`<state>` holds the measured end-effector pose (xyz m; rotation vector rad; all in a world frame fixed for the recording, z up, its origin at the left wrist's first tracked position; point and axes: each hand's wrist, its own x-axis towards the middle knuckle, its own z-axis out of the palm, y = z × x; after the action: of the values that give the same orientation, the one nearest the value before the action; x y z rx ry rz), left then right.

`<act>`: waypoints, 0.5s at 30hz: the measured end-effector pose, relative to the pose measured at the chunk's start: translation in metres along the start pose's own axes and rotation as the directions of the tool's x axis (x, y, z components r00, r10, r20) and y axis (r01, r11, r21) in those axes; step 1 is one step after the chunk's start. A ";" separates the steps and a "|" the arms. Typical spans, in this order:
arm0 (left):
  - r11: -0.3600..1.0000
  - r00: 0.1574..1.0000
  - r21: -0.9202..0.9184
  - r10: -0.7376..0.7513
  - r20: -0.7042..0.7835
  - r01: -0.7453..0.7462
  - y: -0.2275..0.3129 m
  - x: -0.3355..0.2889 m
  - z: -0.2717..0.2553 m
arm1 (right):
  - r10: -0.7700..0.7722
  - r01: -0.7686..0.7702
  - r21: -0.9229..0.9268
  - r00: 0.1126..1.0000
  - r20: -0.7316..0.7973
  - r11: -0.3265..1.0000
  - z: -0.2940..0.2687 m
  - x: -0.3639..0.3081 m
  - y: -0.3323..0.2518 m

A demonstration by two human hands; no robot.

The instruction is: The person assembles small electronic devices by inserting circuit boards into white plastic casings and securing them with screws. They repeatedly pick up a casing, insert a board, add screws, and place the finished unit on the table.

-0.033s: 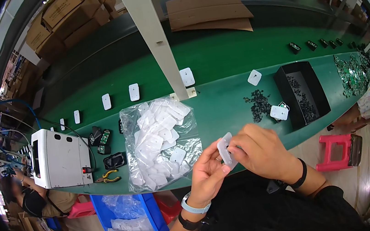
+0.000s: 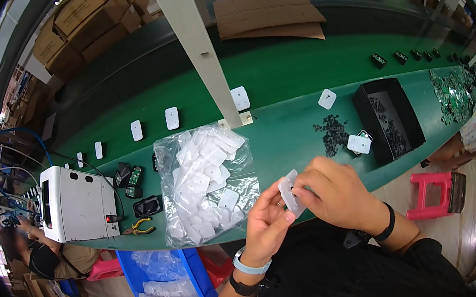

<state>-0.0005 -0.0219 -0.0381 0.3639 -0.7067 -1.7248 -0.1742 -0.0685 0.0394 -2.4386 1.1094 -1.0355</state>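
**White plastic cover held up between both hands at the bench edge**

A white plastic cover (image 2: 288,193) is pinched between both hands, just above the near edge of the green bench (image 2: 276,72). The left hand (image 2: 266,223) is closed lightly around the cover's lower edge, thumb and fingertips set against it. The right hand (image 2: 336,191) is curled over the cover's right side, its fingers bent in toward the piece; whether something small is being pressed into it cannot be told, since the fingers hide that side.

Against the frame of the same instant nothing is seen to have shifted: the cover is gripped in the same way and the hands sit in the same place, so the handling of this one piece is judged to be in mid-course, not finished.

Just left of the left hand and a little beyond it, a clear bag of white covers (image 2: 206,182) is spread open on the bench. Beyond the right hand, a heap of small black parts (image 2: 332,132) and a single white cover (image 2: 358,144) lie beside a black tray (image 2: 389,121). Well to the left, a white machine (image 2: 75,201) is stood, with yellow-handled pliers (image 2: 140,226) near it. Further beyond the hands, single white covers (image 2: 172,118) are spaced along the belt.
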 end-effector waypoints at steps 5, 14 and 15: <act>0.993 0.998 -0.103 -0.059 -0.018 0.057 0.004 -0.003 -0.001 | 0.267 -0.251 0.355 0.964 0.004 0.900 0.001 0.007 -0.003; 0.996 0.994 -0.056 -0.079 -0.074 0.075 0.006 0.001 0.013 | 0.352 -0.297 0.515 0.936 -0.010 0.804 0.013 -0.007 -0.004; 0.996 0.995 -0.051 -0.072 -0.071 0.068 0.006 0.001 0.014 | 0.351 -0.293 0.517 0.936 -0.015 0.804 0.013 -0.008 -0.004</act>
<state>-0.0044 -0.0198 -0.0236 0.4206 -0.6048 -1.7826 -0.1662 -0.0607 0.0281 -1.7246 1.0668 -1.1767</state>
